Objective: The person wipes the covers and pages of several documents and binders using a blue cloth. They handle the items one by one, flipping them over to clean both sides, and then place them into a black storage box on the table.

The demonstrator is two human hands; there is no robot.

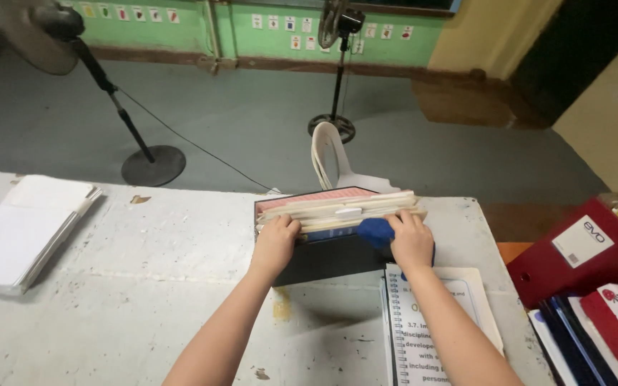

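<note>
- Seen from above, both hands work at a dark file box that stands on a worn white tabletop, near its far edge.
- The box is packed with upright papers and folders, pale cream with a pinkish sheet at the back.
- The left hand rests on the box's left front, fingers curled over the edges of the papers and pressing them back.
- The right hand grips the papers at the right end, fingers bent over their tops; a blue object sits just under and beside it, touching the hand, and what it is cannot be told.
- A spiral-bound printed booklet lies flat on the tabletop just in front of the box's right corner, under the right forearm.
- A stack of white paper lies well apart at the left edge.
- Red binders and dark folders crowd the right.
- Beyond the tabletop, a white plastic chair back shows just behind the box, and two standing fans rise from the grey floor before a green wall.
</note>
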